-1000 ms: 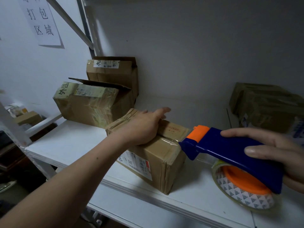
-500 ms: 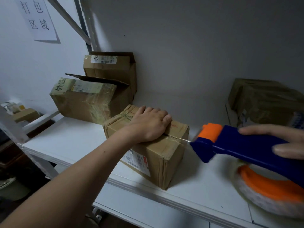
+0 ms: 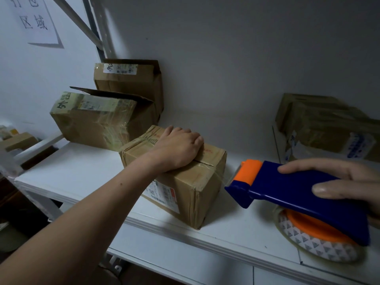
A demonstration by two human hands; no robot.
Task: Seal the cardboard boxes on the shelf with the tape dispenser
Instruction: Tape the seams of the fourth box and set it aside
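Now tape dispenser axis left-right, nose toward box; right hand grips it, left hand presses box.

Front box is matt brown cardboard, kinda creased, with glossy clear tape over the seam. The tape dispenser is smooth, shiny blue and orange plastic. The shelf has a smooth white finish.
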